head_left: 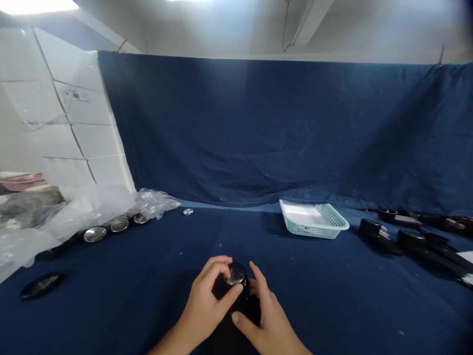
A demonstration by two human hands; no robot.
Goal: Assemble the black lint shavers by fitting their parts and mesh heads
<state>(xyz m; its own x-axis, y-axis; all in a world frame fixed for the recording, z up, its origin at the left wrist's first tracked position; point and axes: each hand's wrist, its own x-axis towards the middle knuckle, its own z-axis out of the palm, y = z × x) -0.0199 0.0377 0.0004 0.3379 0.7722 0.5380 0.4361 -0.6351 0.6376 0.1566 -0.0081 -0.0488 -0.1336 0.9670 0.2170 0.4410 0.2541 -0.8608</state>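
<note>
One black cylinder (pixel 237 274), roughly upright.

in front of you is a black object (pixel 236 291) with a round, shiny, silvery top facing up; its dark lower part blends into the shadow on the blue cloth.

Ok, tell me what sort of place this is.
Probably a packing or assembly workspace, though I can't be certain: white boxes are stacked at the left, clear plastic wrap lies by silvery-topped black items, and a light blue basket sits on the cloth-covered work surface.
</note>
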